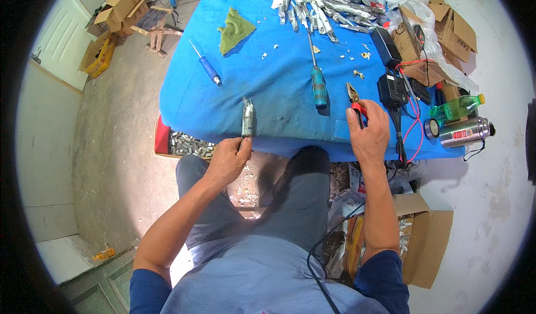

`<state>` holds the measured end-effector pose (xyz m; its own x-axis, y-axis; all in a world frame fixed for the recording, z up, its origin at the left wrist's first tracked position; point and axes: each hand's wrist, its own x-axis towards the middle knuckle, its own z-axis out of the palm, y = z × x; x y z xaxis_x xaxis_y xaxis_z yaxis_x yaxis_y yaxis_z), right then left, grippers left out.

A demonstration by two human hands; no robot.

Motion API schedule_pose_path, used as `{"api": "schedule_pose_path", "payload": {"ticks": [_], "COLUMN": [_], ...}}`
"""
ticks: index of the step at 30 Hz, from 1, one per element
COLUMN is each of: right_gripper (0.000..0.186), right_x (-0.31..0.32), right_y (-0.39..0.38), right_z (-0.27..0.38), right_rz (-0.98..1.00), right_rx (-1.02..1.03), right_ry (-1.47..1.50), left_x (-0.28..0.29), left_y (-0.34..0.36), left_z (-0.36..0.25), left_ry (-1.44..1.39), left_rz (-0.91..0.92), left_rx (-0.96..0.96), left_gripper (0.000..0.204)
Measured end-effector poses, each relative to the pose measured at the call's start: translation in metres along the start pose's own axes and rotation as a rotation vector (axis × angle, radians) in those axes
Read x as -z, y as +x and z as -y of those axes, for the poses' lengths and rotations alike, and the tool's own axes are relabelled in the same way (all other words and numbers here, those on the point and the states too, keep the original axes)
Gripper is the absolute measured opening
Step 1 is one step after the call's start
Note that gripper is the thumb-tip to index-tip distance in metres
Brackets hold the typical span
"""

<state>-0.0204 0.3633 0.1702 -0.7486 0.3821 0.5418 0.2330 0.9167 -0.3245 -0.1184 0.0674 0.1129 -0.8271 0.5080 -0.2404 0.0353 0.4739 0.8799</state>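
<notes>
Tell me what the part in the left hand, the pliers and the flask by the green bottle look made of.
Part in the left hand: dull grey, probably metal. Pliers under the right hand: bare metal jaws, red grips, likely plastic. Flask: shiny steel look, mirror glare.

Blue table [268, 90]: screwdrivers [318, 85], rags [234, 30], metal parts [318, 4].

On the blue cloth-covered table [268, 99], the left hand [229, 158] pinches a grey metal strip [248, 118] upright at the table's near edge; the right hand [368, 135] grips red-handled pliers [355, 100] beside a teal-handled screwdriver [317, 82].
</notes>
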Motion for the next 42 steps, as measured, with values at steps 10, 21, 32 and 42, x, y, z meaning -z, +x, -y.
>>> {"api": "schedule_pose_path", "payload": {"ticks": [10, 21, 32, 42], "right_gripper": [0.048, 0.047, 0.045, 0.032], "right_x": [-0.060, 0.044, 0.076, 0.085], "right_y": [0.049, -0.030, -0.063, -0.047], "right_z": [0.029, 0.007, 0.024, 0.040], "right_rz": [0.397, 0.580, 0.711, 0.645], "right_rx": [-0.157, -0.597, -0.175, 0.043], "right_ry": [0.075, 0.950, 0.698, 0.492], "left_x": [-0.008, -0.006, 0.009, 0.011], "left_y": [0.011, 0.007, 0.005, -0.003], "left_z": [-0.032, -0.027, -0.032, -0.024], "left_ry": [0.196, 0.237, 0.420, 0.504], "left_rz": [0.054, 0.021, 0.031, -0.016], "left_rx": [0.036, 0.039, 0.024, -0.094], "left_gripper": [0.050, 0.048, 0.045, 0.039]}}
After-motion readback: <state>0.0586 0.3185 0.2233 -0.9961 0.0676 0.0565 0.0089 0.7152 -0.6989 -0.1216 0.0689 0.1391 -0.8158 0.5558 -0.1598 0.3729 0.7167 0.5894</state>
